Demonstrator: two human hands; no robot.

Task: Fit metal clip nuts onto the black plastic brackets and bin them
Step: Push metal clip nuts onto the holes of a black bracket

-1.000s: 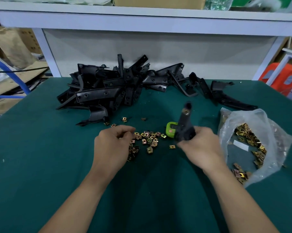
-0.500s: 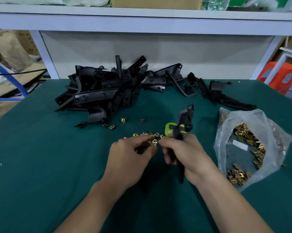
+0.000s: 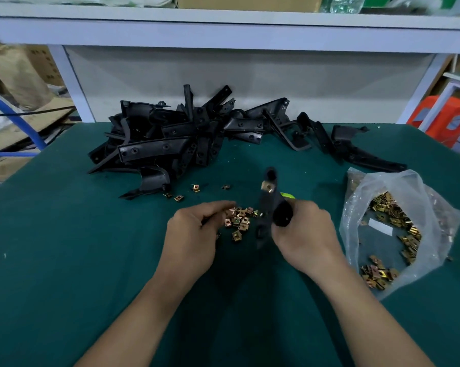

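My right hand (image 3: 307,234) grips a black plastic bracket (image 3: 270,207) that stands nearly upright, with a brass clip nut (image 3: 267,186) sitting near its upper end. My left hand (image 3: 193,234) hovers at the left edge of a small pile of loose clip nuts (image 3: 239,219) on the green table, its fingers curled with the tips at the nuts. Whether it pinches one is hidden. A heap of black brackets (image 3: 186,139) lies at the back of the table.
A clear plastic bag (image 3: 398,229) holding several clip nuts lies open at the right. A green object (image 3: 287,195) peeks out behind the held bracket. A few stray nuts (image 3: 195,187) lie near the heap. A white shelf frame (image 3: 72,83) rises behind the table.
My left hand has drawn away from the right hand and gone back to the nut pile. The right hand has swung the bracket more upright.
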